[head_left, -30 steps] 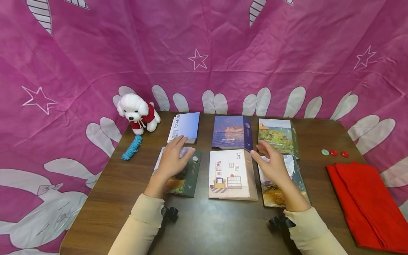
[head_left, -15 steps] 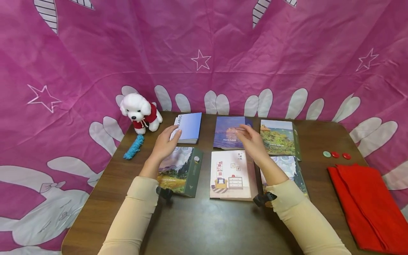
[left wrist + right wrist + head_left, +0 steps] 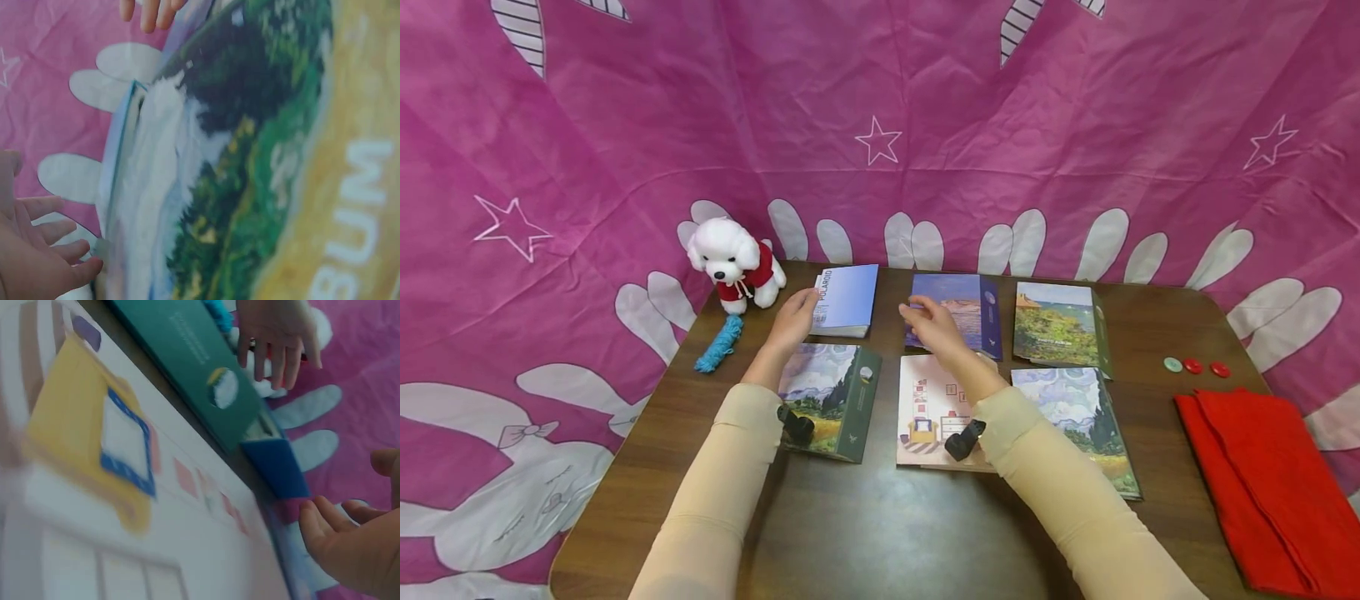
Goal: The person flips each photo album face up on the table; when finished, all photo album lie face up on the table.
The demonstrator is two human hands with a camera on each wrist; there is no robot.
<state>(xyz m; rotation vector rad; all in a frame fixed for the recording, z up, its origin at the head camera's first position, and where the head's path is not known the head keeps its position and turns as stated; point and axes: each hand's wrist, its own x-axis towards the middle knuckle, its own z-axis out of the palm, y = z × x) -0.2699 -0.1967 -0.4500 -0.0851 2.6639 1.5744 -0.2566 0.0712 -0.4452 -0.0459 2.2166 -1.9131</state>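
From the head camera, the left hand (image 3: 792,321) is lying with relaxed fingers at the near left corner of the pale blue Polaroid album (image 3: 847,299), gripping nothing. The right hand (image 3: 934,325) is hovering flat and loose over the sea-cliff album (image 3: 958,310), empty. A plush dog (image 3: 732,262) and a blue yarn bundle (image 3: 716,343) are crowding the table's (image 3: 880,533) left edge; a red cloth (image 3: 1270,475) and three buttons (image 3: 1193,365) are lying well to the right.

The left wrist camera is showing spread fingers (image 3: 59,228) beside a blurred landscape album (image 3: 262,175).

The right wrist camera is showing open fingers (image 3: 337,531) past the room-picture album (image 3: 125,506).
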